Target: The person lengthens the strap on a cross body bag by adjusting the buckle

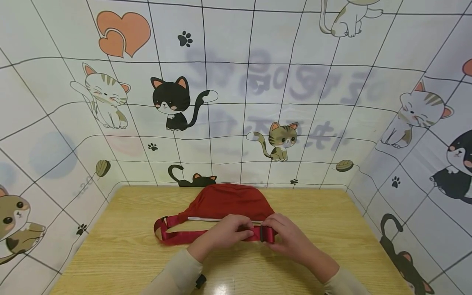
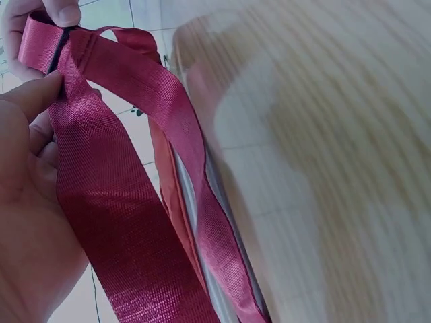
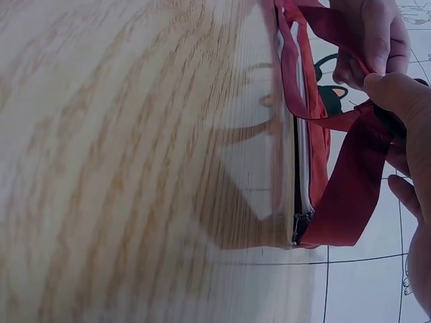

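Pinching, both sides: left-hand grip [image 1: 229,231] on the glossy dark-red webbing strap [image 1: 186,237], right-hand grip [image 1: 289,239] at its black plastic slider [image 1: 262,234]. Red fabric waist bag [image 1: 232,201] sits just behind, on pale wood bench [image 1: 110,254]. Skewed pull could jam webbing.

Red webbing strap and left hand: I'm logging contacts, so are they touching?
Touching. The left wrist view shows the left hand pinching the red webbing strap, its thumb tip against the strap's edge beside the black slider.

Left hand [image 1: 230,231] and right hand [image 1: 289,241] on the red strap [image 1: 186,237] near its buckle [image 1: 262,234], bag [image 1: 229,200] beyond, on the bench [image 1: 125,237].
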The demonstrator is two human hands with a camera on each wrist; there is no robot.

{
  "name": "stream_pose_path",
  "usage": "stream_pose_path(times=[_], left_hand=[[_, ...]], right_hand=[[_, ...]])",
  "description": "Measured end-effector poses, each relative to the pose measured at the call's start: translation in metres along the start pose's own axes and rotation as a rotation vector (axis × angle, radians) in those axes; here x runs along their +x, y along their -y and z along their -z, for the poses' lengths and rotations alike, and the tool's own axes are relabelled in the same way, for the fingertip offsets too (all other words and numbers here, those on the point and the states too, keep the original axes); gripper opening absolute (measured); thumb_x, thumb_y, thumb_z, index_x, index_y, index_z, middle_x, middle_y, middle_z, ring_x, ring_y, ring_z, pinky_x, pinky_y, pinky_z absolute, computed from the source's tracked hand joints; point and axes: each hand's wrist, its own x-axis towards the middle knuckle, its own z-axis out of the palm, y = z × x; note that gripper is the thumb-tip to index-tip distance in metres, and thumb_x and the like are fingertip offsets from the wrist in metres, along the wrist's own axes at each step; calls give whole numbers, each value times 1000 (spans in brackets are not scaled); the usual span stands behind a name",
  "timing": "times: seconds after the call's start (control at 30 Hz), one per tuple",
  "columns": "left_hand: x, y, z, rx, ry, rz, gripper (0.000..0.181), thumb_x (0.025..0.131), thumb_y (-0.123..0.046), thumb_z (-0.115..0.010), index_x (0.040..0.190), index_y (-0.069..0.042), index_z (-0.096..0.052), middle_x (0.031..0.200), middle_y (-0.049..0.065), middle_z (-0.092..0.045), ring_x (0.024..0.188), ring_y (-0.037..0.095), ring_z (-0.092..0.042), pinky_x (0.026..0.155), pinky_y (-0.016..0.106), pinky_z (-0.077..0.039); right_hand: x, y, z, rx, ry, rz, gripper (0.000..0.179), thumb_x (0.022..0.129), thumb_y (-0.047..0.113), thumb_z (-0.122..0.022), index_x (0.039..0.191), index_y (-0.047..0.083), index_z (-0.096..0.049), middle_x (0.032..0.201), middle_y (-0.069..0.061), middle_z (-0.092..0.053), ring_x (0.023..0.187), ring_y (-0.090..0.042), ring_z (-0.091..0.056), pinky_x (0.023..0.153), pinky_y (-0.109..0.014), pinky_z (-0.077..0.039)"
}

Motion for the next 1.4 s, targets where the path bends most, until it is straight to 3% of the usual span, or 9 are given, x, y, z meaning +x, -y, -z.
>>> stream_pose_path(times=[0.27, 0.4, 0.57, 0.67, 0.97, 1.17, 1.4], left_hand=[[6, -9, -4, 5, 10, -16, 11, 107, -17, -75, 98, -23, -73, 85, -17, -61, 78, -2, -55, 72, 20, -49], [5, -11, -5, 11, -3, 1, 8, 106, -19, -78, 107, -23, -71, 92, -17, -67, 85, 0, -60, 79, 22, -53], [1, -13, -7, 104, -12, 24, 43, 98, -30, -88, 131, -27, -61, 115, -14, -72, 106, 2, -66, 97, 29, -55], [1, -13, -10, 176, -17, 7, 51, 96, -35, -90, 136, -28, -59, 121, -13, -71, 110, 3, -67, 99, 30, -56], [6, -10, -12, 266, -38, -12, 49, 93, -38, -92, 132, -28, -65, 111, -19, -71, 101, -2, -64, 92, 26, -55], [8, -9, -12, 325, -26, -30, 48, 94, -40, -91, 132, -24, -68, 104, -19, -71, 91, -2, -62, 82, 20, -54], [7, -13, -11, 465, -62, -73, 48, 93, -44, -90, 130, -23, -70, 107, -15, -73, 91, -1, -63, 87, 25, -54]], right_hand=[[2, 3, -4, 15, -6, 1, 60, 71, 8, -104, 122, 12, -72, 120, 3, -68, 110, -14, -65, 99, -25, -53], [2, 4, -4, 35, -12, -3, 63, 72, 9, -105, 125, 12, -72, 120, 4, -69, 110, -15, -66, 97, -27, -55], [2, 5, -3, 41, -16, -36, 68, 73, 13, -106, 131, 11, -71, 121, 5, -72, 110, -15, -68, 93, -33, -59], [1, 5, -2, 40, -14, -60, 66, 74, 17, -106, 129, 12, -70, 121, 6, -72, 109, -15, -69, 92, -34, -60], [2, 4, -2, 36, -68, 21, 68, 68, 13, -107, 125, 9, -71, 117, 3, -74, 104, -18, -71, 92, -31, -59], [-1, 2, -3, 46, -51, -12, 67, 69, 15, -107, 126, 11, -71, 117, 4, -75, 103, -15, -71, 88, -33, -62], [3, 6, -3, 82, -54, -18, 62, 74, 16, -106, 125, 10, -71, 121, 4, -71, 109, -12, -67, 93, -26, -57]])
